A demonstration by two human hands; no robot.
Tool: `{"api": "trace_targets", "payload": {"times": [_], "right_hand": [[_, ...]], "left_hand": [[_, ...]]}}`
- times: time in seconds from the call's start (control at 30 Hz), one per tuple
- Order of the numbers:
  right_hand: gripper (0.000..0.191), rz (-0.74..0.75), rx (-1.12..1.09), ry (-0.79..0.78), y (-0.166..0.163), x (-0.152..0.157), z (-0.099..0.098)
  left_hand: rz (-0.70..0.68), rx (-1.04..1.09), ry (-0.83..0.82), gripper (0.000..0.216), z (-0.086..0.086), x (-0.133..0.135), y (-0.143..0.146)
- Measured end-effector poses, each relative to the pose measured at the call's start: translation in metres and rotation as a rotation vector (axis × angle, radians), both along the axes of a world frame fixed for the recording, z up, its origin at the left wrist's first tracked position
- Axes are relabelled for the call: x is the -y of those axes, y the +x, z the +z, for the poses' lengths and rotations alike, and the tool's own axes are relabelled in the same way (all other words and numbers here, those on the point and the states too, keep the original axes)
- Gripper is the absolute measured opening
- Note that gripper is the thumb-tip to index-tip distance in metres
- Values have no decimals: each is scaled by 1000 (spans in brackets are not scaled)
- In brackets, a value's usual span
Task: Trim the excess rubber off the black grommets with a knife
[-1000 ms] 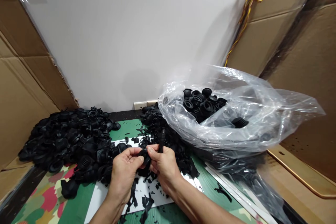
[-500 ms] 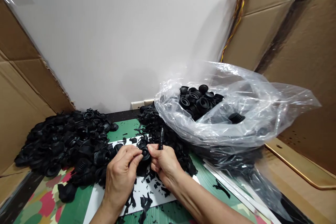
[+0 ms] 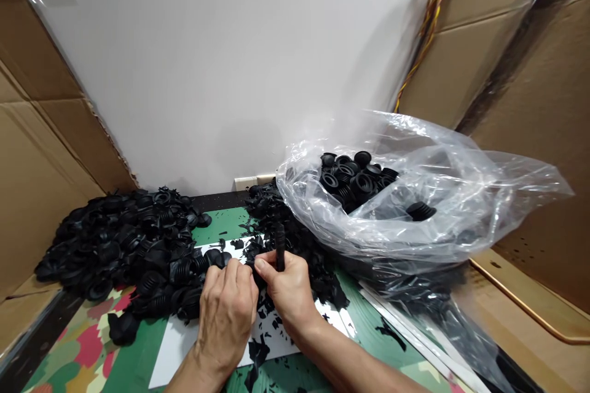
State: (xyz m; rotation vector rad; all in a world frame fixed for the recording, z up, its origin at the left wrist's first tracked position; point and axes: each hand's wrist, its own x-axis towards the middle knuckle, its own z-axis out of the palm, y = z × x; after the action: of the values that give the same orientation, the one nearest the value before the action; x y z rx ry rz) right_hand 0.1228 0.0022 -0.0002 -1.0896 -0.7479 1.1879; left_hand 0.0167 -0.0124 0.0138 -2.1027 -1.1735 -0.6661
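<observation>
My left hand (image 3: 228, 304) is closed, knuckles up, over a black rubber bellows piece (image 3: 260, 278) that shows only in part between my hands. Held upright in my closed right hand (image 3: 291, 288) is a slim black ribbed handle (image 3: 279, 238); its lower end is hidden by the fingers. The right thumb and fingertips meet the bellows piece beside the left fingers. Both hands are above a white sheet (image 3: 173, 344) scattered with black rubber scraps (image 3: 259, 350).
A heap of black rubber bellows (image 3: 115, 239) lies at left. At right stands a clear plastic bag (image 3: 405, 236) with finished-looking bellows (image 3: 362, 183) inside. Black trimmings (image 3: 304, 239) are piled between. Cardboard walls (image 3: 50, 135) flank the green table top (image 3: 221, 225); twisted wires (image 3: 428, 24) hang at upper right.
My left hand has rolled over, so its back now faces up and covers most of the bellows piece. The black handle stands straighter and slightly left. The whole view has shifted a little.
</observation>
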Motion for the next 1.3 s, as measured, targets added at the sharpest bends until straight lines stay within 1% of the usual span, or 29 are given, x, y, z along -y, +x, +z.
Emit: {"api": "trace_targets", "payload": {"times": [0.1,0.17,0.2,0.27,0.33,0.37,0.43,0.5,0.57,0.67,0.73,0.8,0.87,0.9,0.97,1.03,1.07,1.1,1.13,1.2,1.23,1.27,1.3], "right_hand": [[9,6,41,37,1,0,2],[11,10,17,36,2,-1,3],[12,14,-6,22,2,-2,3],[13,34,-68,-41,3,-4,5],[14,75,-136,-129,4,-5,7],[14,94,-163,-164,5,-6,9],[16,116,-202,-195,6,-7,12],[17,116,-216,-191,6,-7,14],[17,108,-217,-187,7,-8,15],[16,103,-211,-189,7,-8,15],[16,101,-201,-184,7,-9,15],[16,101,-190,-177,6,-9,13],[16,88,-173,-152,6,-9,12],[16,75,-151,-121,6,-9,11],[12,26,-66,3,8,-7,11],[8,-47,64,200,11,-3,12],[7,-87,135,325,13,0,12],[9,-122,205,457,14,2,13],[12,-134,273,589,15,5,13],[15,-76,390,814,16,8,14],[16,-18,428,881,15,9,14],[16,38,443,900,14,9,14],[16,80,437,882,13,9,14]], "left_hand": [[-32,56,0,28,-2,-2,-2],[-87,193,-90,25,-3,-5,-7],[-116,311,-166,23,-4,-7,-10],[-145,616,-350,20,-3,-11,-17],[-116,901,-503,21,1,-13,-23],[-99,1009,-554,22,4,-13,-25],[-106,1151,-625,27,9,-13,-27],[-150,1217,-663,32,12,-12,-28],[-172,1221,-693,35,11,-11,-28],[-112,1154,-707,39,6,-13,-29],[-110,1123,-686,40,5,-14,-29],[-173,1163,-677,31,7,-14,-29],[-229,1289,-681,13,10,-15,-28],[-237,1368,-672,16,11,-15,-29],[-228,1516,-623,29,13,-16,-29],[-235,1598,-577,29,12,-17,-29],[-247,1612,-589,29,12,-17,-28],[-269,1608,-649,32,11,-16,-27],[-302,1594,-745,36,11,-16,-25],[-383,1559,-975,44,10,-13,-21],[-424,1558,-1060,45,9,-12,-19],[-457,1571,-1108,45,9,-10,-17],[-483,1592,-1131,45,8,-9,-16]]}}
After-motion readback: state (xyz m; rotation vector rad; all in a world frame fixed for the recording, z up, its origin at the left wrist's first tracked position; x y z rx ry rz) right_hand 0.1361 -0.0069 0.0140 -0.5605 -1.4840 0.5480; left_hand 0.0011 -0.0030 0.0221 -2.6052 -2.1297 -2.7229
